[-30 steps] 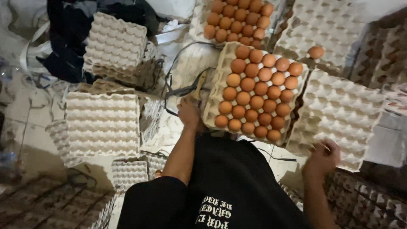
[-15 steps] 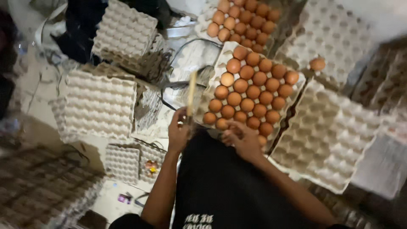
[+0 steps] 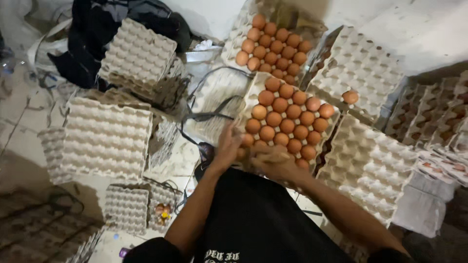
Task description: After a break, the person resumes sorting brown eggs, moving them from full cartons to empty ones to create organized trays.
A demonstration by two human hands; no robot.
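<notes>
A grey pulp tray (image 3: 253, 85) full of brown eggs (image 3: 287, 119) lies right in front of me. My left hand (image 3: 227, 146) grips its near left corner, fingers on the edge beside the closest eggs. My right hand (image 3: 275, 163) lies over the tray's near edge, curled on it and covering a few eggs. A second full tray of eggs (image 3: 273, 48) stands behind it. One loose brown egg (image 3: 350, 97) rests on an empty tray (image 3: 360, 63) at the right.
Stacks of empty egg trays stand at the left (image 3: 107, 139), far left (image 3: 136, 53), right (image 3: 370, 165) and near left (image 3: 126, 207). A dark strap (image 3: 209, 116) loops across the floor beside the full tray. Dark cloth (image 3: 92, 29) lies at the back left.
My right hand has swung in from the empty tray at the right to the near edge of the full tray. The left hand has stayed at the tray's near left corner.
</notes>
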